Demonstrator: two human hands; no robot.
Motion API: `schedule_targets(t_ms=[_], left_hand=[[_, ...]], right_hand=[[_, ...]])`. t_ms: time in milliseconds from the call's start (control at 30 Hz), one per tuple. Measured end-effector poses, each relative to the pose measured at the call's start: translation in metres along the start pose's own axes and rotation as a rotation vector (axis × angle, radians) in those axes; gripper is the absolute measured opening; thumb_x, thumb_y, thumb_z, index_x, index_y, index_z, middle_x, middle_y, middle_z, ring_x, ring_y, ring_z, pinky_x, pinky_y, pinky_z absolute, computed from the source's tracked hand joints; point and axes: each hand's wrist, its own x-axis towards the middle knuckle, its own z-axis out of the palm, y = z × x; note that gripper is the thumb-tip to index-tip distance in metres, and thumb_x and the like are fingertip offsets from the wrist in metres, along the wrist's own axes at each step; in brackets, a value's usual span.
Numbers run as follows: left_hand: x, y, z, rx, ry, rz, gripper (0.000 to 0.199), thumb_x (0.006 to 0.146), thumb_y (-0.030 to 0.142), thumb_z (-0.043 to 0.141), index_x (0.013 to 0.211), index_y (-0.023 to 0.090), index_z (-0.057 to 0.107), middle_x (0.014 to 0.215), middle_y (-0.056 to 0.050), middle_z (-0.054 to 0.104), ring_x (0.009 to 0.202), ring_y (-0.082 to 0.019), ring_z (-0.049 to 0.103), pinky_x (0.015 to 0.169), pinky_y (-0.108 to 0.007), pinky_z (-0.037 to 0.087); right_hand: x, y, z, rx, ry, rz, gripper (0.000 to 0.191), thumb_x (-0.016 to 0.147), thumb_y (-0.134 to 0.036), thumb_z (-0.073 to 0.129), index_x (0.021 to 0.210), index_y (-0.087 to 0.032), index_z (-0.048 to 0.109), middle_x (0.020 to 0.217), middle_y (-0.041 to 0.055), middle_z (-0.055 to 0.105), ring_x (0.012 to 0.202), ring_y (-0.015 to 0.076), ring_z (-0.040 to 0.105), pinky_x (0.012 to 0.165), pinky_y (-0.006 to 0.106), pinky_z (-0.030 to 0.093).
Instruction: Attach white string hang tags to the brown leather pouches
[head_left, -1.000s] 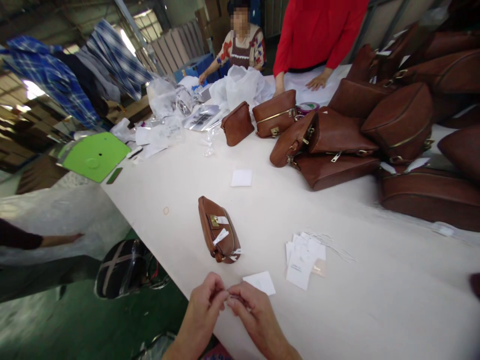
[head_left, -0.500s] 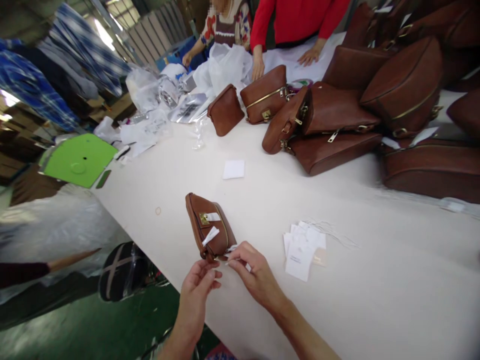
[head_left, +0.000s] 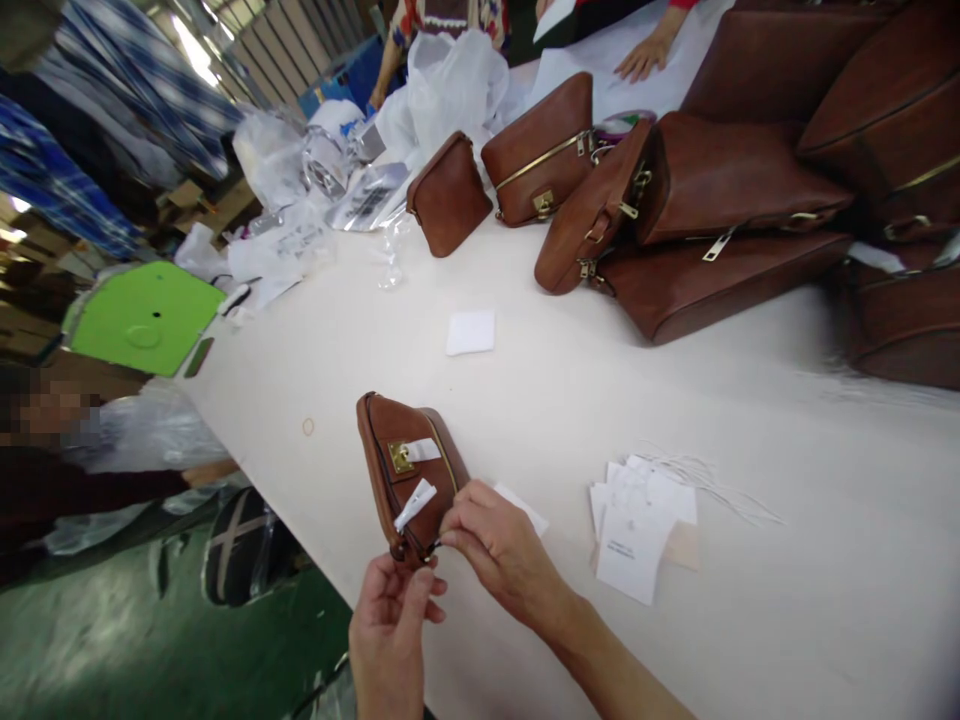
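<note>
A small brown leather handbag [head_left: 386, 440] with a gold turn clasp lies on the white table, bits of white wrapping on its front. At its near end, my left hand [head_left: 394, 625] has its fingers curled against the strap end. My right hand [head_left: 499, 545] pinches something small at the zip end beside it; the fingers hide what it is. A white tag [head_left: 525, 508] shows partly behind my right hand. Further right lies a fanned pile of white hang tags [head_left: 637, 535] with white strings [head_left: 720, 485].
Brown handbags [head_left: 735, 190] are heaped at the back right. A folded white paper [head_left: 471, 332] lies mid-table. Clear plastic wrapping [head_left: 450, 80] covers the far side, near a green board [head_left: 146, 318]. Co-workers stand behind the table, with one hand [head_left: 649, 50] resting on it; another person sits left.
The view has shifted closer to the table. My right hand has moved in against the bag's zip end, and the white tag behind it shows more. The bag has tilted slightly.
</note>
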Motion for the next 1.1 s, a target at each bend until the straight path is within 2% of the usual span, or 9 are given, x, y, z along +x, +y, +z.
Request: schedule_targets(t_ms=[400, 500, 600, 700, 800, 900, 967, 1033, 1100], left_hand=[[0.006, -0.005, -0.003, 0.008, -0.026, 0.008, 0.038, 0.068, 0.049, 0.073, 0.087, 0.018, 0.062, 0.066, -0.001, 0.068, 0.055, -0.014, 0.059, 0.047, -0.023, 0.051], [0.008, -0.004, -0.003, 0.017, -0.042, 0.004, 0.037, 0.068, 0.048, 0.072, 0.087, 0.018, 0.062, 0.067, -0.001, 0.067, 0.058, -0.015, 0.060, 0.048, -0.024, 0.052], [0.006, -0.006, -0.005, 0.090, -0.029, 0.042, 0.033, 0.071, 0.048, 0.069, 0.087, 0.019, 0.062, 0.068, -0.001, 0.065, 0.058, -0.016, 0.059, 0.048, -0.024, 0.052], [0.004, -0.006, -0.014, 0.348, 0.024, 0.332, 0.022, 0.077, 0.041, 0.066, 0.090, 0.023, 0.060, 0.078, -0.002, 0.064, 0.063, -0.016, 0.059, 0.056, -0.027, 0.053], [0.014, 0.004, -0.029, 0.692, 0.076, 0.954, 0.032, 0.077, 0.022, 0.070, 0.106, 0.028, 0.059, 0.110, -0.008, 0.062, 0.098, -0.024, 0.061, 0.082, -0.036, 0.054], [0.039, 0.026, -0.042, 1.031, 0.000, 1.423, 0.046, 0.077, 0.013, 0.068, 0.117, 0.034, 0.060, 0.131, -0.007, 0.056, 0.132, -0.031, 0.041, 0.108, -0.050, 0.036], [0.059, 0.043, -0.044, 1.173, -0.198, 1.575, 0.042, 0.083, 0.014, 0.060, 0.120, 0.034, 0.060, 0.131, -0.005, 0.060, 0.134, -0.030, 0.039, 0.113, -0.052, 0.027], [0.076, 0.057, -0.041, 1.182, -0.394, 1.661, 0.040, 0.087, 0.014, 0.054, 0.123, 0.031, 0.058, 0.127, -0.006, 0.064, 0.125, -0.026, 0.050, 0.109, -0.046, 0.034], [0.086, 0.066, -0.033, 1.114, -0.471, 1.702, 0.038, 0.086, 0.013, 0.056, 0.121, 0.028, 0.060, 0.120, -0.009, 0.067, 0.113, -0.023, 0.059, 0.098, -0.039, 0.044]], right_hand=[[0.000, -0.006, 0.009, -0.219, -0.107, 0.037, 0.027, 0.096, -0.025, 0.048, 0.072, -0.020, 0.061, 0.072, -0.0002, 0.059, 0.071, 0.0145, 0.056, 0.061, 0.027, 0.037], [-0.003, -0.009, 0.008, -0.150, -0.108, 0.066, 0.029, 0.098, -0.025, 0.044, 0.075, -0.020, 0.061, 0.073, 0.0002, 0.060, 0.073, 0.0149, 0.056, 0.063, 0.027, 0.038], [-0.011, -0.011, 0.007, 0.030, -0.009, 0.158, 0.026, 0.097, -0.027, 0.045, 0.081, -0.022, 0.064, 0.080, 0.0015, 0.062, 0.078, 0.0152, 0.058, 0.069, 0.028, 0.042], [-0.026, -0.007, 0.015, 0.335, 0.149, 0.384, 0.024, 0.090, -0.041, 0.056, 0.082, -0.023, 0.070, 0.080, 0.0024, 0.063, 0.072, 0.0155, 0.058, 0.062, 0.027, 0.046], [-0.039, -0.004, 0.036, 0.762, 0.304, 0.718, 0.035, 0.073, -0.054, 0.072, 0.082, -0.020, 0.073, 0.067, 0.0014, 0.061, 0.059, 0.0139, 0.055, 0.047, 0.023, 0.043], [-0.044, -0.008, 0.057, 1.152, 0.470, 0.923, 0.044, 0.054, -0.053, 0.085, 0.077, -0.018, 0.072, 0.067, 0.0013, 0.063, 0.063, 0.0137, 0.058, 0.048, 0.021, 0.046], [-0.041, -0.013, 0.068, 1.309, 0.551, 0.942, 0.046, 0.049, -0.050, 0.088, 0.077, -0.017, 0.072, 0.069, 0.0017, 0.064, 0.065, 0.0137, 0.060, 0.050, 0.020, 0.047], [-0.037, -0.017, 0.075, 1.349, 0.593, 0.896, 0.045, 0.049, -0.048, 0.089, 0.077, -0.017, 0.072, 0.069, 0.0020, 0.065, 0.066, 0.0136, 0.059, 0.051, 0.020, 0.047], [-0.032, -0.018, 0.079, 1.299, 0.646, 0.827, 0.042, 0.053, -0.049, 0.086, 0.074, -0.016, 0.072, 0.067, 0.0017, 0.064, 0.064, 0.0130, 0.056, 0.051, 0.021, 0.046]])
